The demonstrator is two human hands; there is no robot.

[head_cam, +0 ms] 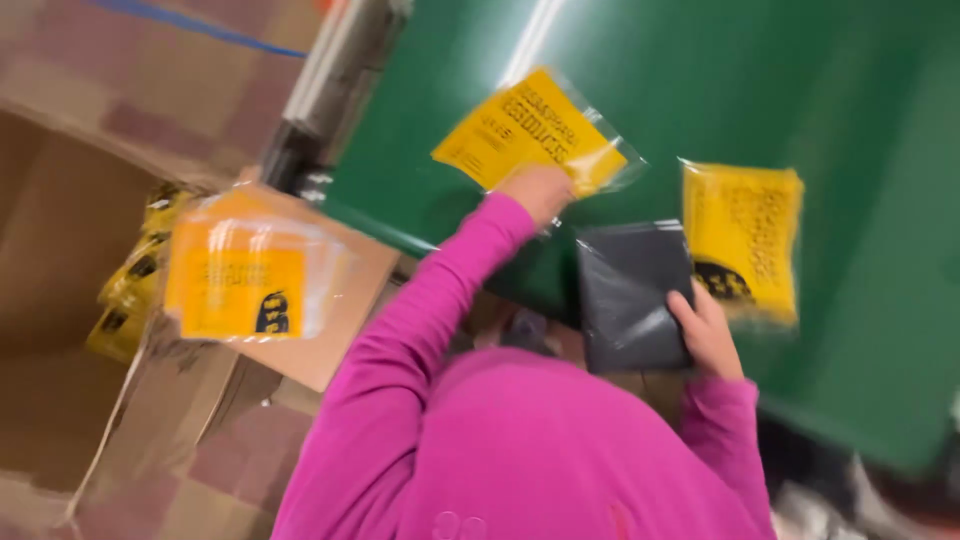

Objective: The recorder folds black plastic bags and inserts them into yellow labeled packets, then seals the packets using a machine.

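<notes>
Pink sleeve (520,440) nearest; left hand (538,190) grips yellow packet (520,130); right hand (706,335) grips dark pouch (630,290) on green table (860,90).

three yellow clear-wrapped packets (530,130) (742,240) (245,270), one flat black pouch (630,295), more yellow packets boxed (130,290)

Bare green table (860,90) lies open beyond the yellow packets (742,235); the cardboard box (60,260) crowds the left.

yellow packet (530,130) – tilted, grey pouch (632,295) – flat
</notes>
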